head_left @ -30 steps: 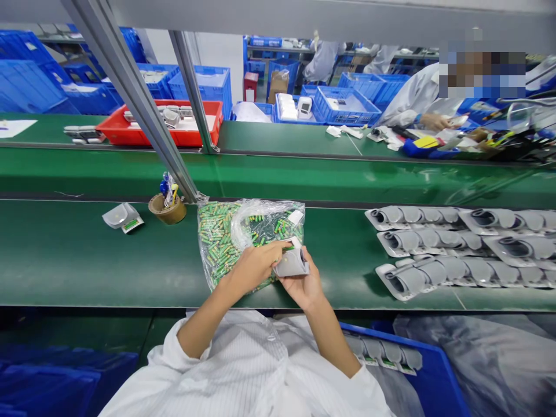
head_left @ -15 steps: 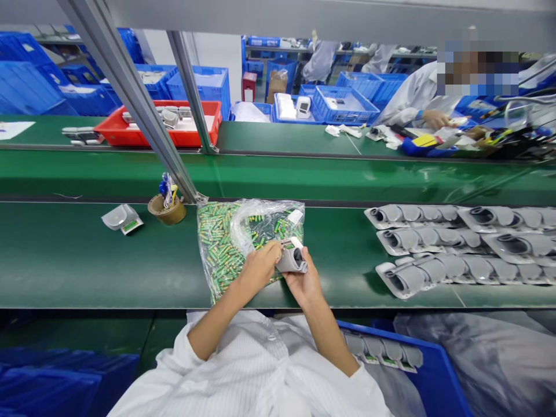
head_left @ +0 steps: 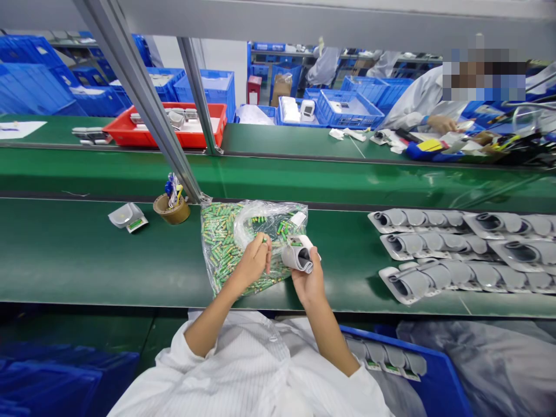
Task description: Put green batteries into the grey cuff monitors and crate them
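Left hand [head_left: 255,260] has moved off the cuff [head_left: 294,258] the right hand [head_left: 310,284] clamps; left fingers seemingly pinch a battery [head_left: 264,239], droppable if they slacken.

Can't read any text, number or brand from here. White sticker [head_left: 298,219] on the battery bag [head_left: 245,223], just past my right hand [head_left: 309,282], shows no legible print. Same for the white sheet [head_left: 26,130], far left of my left hand [head_left: 255,259], and the pale patch [head_left: 253,97] on the red box [head_left: 253,82], well ahead of both.
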`<state>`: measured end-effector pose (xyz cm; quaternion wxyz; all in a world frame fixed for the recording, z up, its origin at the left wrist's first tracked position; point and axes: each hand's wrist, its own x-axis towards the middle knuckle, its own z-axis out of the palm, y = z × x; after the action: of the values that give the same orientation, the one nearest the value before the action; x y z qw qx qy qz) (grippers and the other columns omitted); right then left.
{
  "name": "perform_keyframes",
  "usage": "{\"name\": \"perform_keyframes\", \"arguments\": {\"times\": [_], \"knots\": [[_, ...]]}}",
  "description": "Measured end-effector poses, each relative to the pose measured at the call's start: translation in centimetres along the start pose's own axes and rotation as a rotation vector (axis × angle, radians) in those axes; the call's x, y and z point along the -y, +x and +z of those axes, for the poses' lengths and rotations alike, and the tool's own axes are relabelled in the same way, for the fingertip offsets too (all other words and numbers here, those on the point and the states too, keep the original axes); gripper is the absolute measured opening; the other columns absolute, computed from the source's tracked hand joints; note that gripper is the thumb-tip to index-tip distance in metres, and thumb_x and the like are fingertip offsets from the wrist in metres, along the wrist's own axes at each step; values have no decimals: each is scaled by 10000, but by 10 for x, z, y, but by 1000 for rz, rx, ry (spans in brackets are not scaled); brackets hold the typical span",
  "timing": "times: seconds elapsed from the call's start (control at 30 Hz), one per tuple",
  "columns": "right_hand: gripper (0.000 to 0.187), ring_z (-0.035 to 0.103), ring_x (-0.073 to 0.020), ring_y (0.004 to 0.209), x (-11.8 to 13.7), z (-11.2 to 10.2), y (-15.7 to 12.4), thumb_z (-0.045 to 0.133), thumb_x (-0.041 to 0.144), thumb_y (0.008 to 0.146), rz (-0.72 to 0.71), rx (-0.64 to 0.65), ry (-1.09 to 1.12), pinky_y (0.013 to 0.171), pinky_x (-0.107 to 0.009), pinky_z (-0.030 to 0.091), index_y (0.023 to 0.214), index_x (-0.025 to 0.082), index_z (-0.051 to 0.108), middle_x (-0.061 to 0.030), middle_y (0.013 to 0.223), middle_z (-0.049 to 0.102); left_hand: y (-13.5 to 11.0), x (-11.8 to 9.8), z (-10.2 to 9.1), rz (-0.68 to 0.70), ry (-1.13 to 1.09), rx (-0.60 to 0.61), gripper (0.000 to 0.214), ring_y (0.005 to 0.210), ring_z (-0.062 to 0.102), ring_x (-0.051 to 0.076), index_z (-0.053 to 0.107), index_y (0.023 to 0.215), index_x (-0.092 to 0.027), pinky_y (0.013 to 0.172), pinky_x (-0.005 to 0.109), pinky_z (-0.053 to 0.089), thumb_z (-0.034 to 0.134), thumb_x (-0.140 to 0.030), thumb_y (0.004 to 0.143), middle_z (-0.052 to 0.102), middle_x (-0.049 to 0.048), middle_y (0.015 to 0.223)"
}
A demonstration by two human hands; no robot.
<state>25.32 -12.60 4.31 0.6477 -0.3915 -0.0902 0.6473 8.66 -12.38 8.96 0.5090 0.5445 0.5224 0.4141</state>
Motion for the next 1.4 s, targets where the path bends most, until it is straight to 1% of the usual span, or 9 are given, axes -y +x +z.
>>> {"name": "perform_keyframes", "arguments": {"times": [0.1, 0.23, 0.4, 0.57, 0.73, 0.87, 1.07, 1.27, 1.4], "knots": [[360, 786, -190, 939, 7, 5, -2, 825, 477, 891, 130, 8, 103, 774, -297, 661, 1123, 210, 755, -38, 1076, 826, -1, -14, -8, 111, -11, 42, 253, 688, 654, 144, 583, 1059, -221, 663, 299, 590, 390, -381, 1092, 634, 17, 925], [318, 783, -195, 947, 14, 7, -11, 804, 481, 916, 248, 39, 169, 793, -321, 667, 1101, 226, 757, -35, 1061, 824, -3, -32, -17, 346, 249, -12, 286, 1050, 685, 211, 751, 1159, -221, 828, 307, 604, 556, -412, 1073, 670, 108, 1183], [343, 786, -211, 964, 19, 7, -20, 801, 510, 916, 310, 76, 186, 784, -349, 676, 1139, 255, 747, -28, 1081, 820, -6, -37, -20, 373, 341, -106, 375, 1022, 730, 205, 694, 1413, -271, 815, 289, 615, 575, -394, 1080, 763, 90, 1209], [346, 793, -226, 972, 22, 6, -21, 787, 512, 927, 365, 102, 201, 798, -371, 687, 1154, 256, 735, -31, 1052, 824, -8, -35, -14, 294, 242, -122, 278, 840, 776, 174, 776, 1221, -239, 742, 282, 661, 593, -371, 1058, 801, 64, 1179], [342, 797, -231, 967, 19, 1, -20, 768, 508, 940, 418, 115, 218, 768, -372, 688, 1173, 260, 731, -36, 1049, 828, -6, -30, -12, 271, 185, -88, 335, 963, 803, 201, 758, 1295, -228, 879, 338, 686, 617, -275, 995, 822, 55, 1098], [337, 793, -232, 987, 17, 0, -20, 769, 487, 946, 449, 107, 240, 779, -366, 684, 1177, 246, 733, -45, 1067, 829, -7, -32, -11, 310, 275, -130, 237, 873, 787, 181, 788, 1144, -224, 893, 333, 673, 700, -234, 925, 819, 31, 1044], [272, 794, -204, 910, 17, 7, -23, 743, 451, 980, 504, 74, 263, 738, -338, 678, 1125, 221, 733, -35, 1042, 835, -9, -38, -7, 423, 354, -185, 169, 827, 728, 163, 807, 1038, -211, 771, 285, 636, 673, -304, 994, 771, 67, 999], [257, 790, -210, 864, 12, 10, -28, 751, 456, 974, 526, 89, 253, 707, -342, 673, 1075, 221, 732, -36, 995, 833, -11, -29, -7, 294, 266, -145, 115, 826, 777, 177, 781, 1026, -211, 837, 315, 659, 740, -281, 945, 815, 39, 983], [258, 785, -191, 840, 11, 12, -30, 741, 468, 982, 533, 92, 231, 729, -340, 682, 1054, 221, 729, -20, 967, 831, -8, -18, -10, 446, 397, -188, 146, 811, 736, 172, 796, 969, -209, 750, 295, 619, 757, -349, 969, 782, 58, 962]]}}
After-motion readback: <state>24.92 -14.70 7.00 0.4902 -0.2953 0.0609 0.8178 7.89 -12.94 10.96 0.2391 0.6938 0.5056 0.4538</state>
